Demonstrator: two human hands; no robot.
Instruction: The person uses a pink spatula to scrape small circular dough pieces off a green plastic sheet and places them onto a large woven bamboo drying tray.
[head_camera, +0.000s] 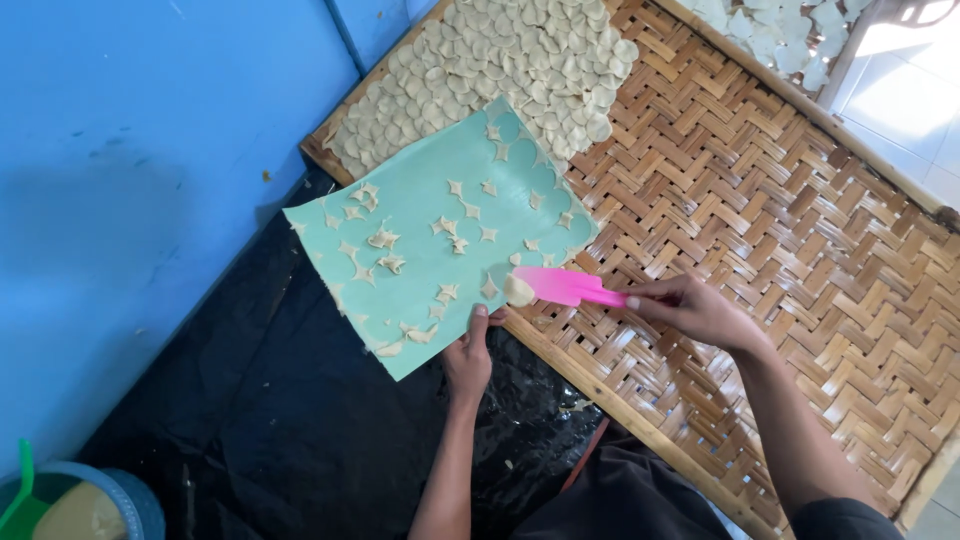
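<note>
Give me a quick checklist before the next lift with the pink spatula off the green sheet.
1. Left hand grips the near edge of the green sheet: ok.
2. Right hand holds the pink spatula by its handle: ok.
3. Dough round sits on the spatula tip: ok.
4. Bare weave on the woven bamboo tray beside the laid rounds: ok.
5. Sheet free of dough scraps: not ok, many star-shaped bits cling.
6. Round fully detached from the sheet: cannot tell.
</note>
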